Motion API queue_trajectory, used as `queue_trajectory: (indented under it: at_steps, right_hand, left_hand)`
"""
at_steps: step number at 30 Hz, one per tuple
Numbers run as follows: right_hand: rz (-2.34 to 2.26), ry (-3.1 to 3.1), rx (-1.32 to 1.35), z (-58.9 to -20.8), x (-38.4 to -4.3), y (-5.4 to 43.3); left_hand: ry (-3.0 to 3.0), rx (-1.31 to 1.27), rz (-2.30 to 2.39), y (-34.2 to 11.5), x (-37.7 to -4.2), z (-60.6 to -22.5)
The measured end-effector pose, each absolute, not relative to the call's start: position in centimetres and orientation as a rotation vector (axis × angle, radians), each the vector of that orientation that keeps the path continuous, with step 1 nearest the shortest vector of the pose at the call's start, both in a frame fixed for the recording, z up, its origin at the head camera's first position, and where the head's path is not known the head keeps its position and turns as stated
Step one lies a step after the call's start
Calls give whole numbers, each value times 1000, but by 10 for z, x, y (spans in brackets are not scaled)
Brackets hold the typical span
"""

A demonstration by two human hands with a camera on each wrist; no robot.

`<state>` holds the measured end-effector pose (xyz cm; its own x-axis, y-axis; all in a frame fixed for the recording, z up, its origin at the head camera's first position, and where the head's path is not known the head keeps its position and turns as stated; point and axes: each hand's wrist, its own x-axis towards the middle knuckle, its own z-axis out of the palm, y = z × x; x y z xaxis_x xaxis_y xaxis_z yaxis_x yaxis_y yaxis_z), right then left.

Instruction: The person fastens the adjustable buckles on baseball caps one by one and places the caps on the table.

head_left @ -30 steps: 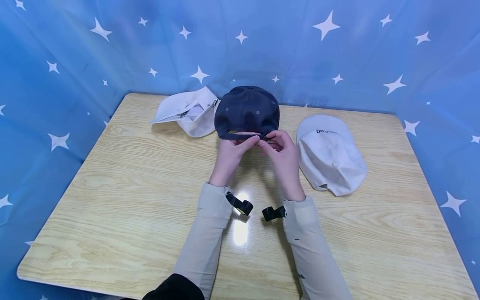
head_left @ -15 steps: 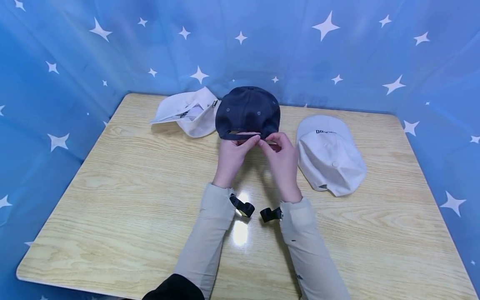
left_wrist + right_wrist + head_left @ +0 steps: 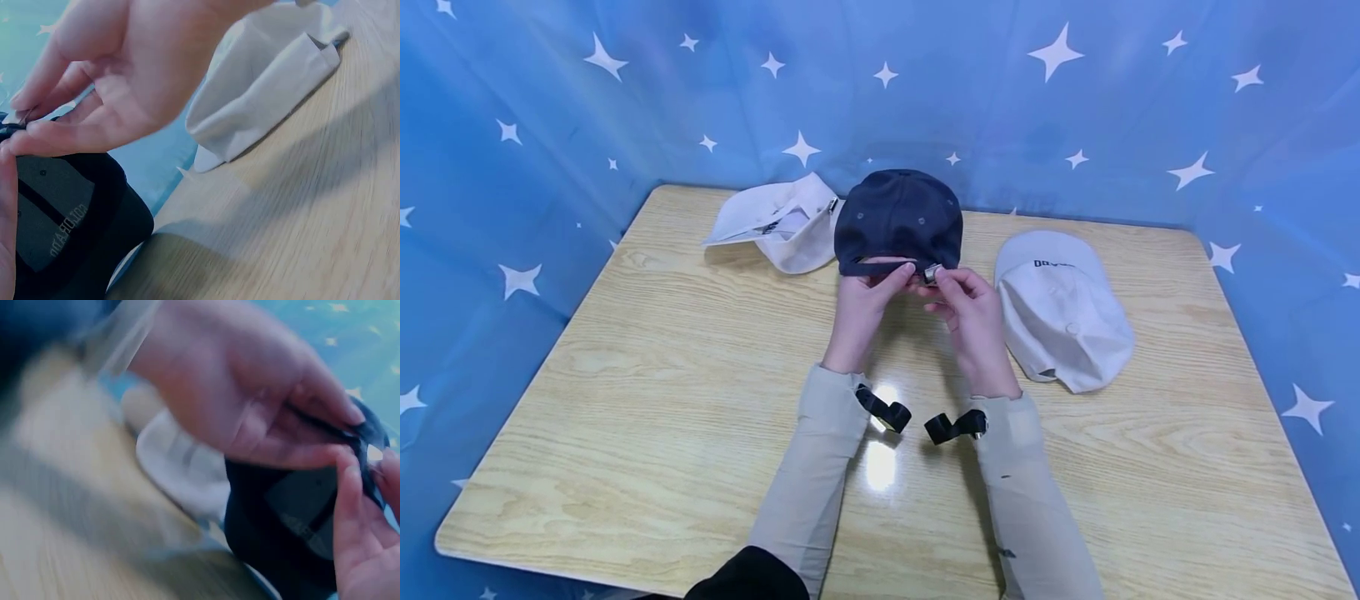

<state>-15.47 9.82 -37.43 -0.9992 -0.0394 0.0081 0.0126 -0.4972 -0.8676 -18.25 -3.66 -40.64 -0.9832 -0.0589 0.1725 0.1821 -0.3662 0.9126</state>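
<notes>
A dark navy baseball cap [image 3: 898, 212] stands with its back facing me at the far middle of the table. My left hand [image 3: 861, 312] pinches the back strap [image 3: 877, 268] between thumb and fingers. Just right of it, my right hand [image 3: 973, 321] pinches the small silver buckle [image 3: 932, 272] at the strap's end. In the left wrist view the right hand [image 3: 125, 75] fills the top, with the cap [image 3: 81, 250] and its lettered inside below. The right wrist view, blurred, shows the left hand [image 3: 244, 387] reaching to the strap, fingertips of both hands close together.
A white cap [image 3: 805, 242] lies on its side to the left, close beside the navy one. Another white cap [image 3: 1067, 325] with dark lettering lies to the right, near my right hand. Behind the wooden table [image 3: 662, 400] hangs a blue star-patterned curtain [image 3: 925, 108].
My right hand has shifted slightly right, away from the left thumb, and the silver buckle now shows at its fingertips. The left hand still pinches the strap; the navy cap has barely moved.
</notes>
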Motion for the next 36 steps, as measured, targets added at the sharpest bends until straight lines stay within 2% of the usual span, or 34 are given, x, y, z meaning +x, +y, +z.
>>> queue_trajectory:
  at_steps: [7, 16, 25, 32, 35, 36]
  right_hand:
    - [-2839, 1061, 44, -374, -156, 100]
    - [-2858, 1101, 28, -373, -157, 97]
    - [-2872, 1113, -28, -376, -157, 98]
    - [-2875, 1187, -86, -376, -155, 96]
    - [-2878, 1214, -99, -376, -155, 97]
    - [-2879, 1227, -102, -376, -154, 96]
  left_hand:
    - [-1680, -199, -2536, -30, -162, -373]
    - [-1599, -126, -2572, -28, -170, -389]
    - [-1615, -86, -2587, -27, -164, -380]
    - [-1608, -110, -2506, -21, -210, -464]
    - [-1638, -64, -2515, -21, -208, -460]
    - [-1664, -31, -2519, -21, -201, -447]
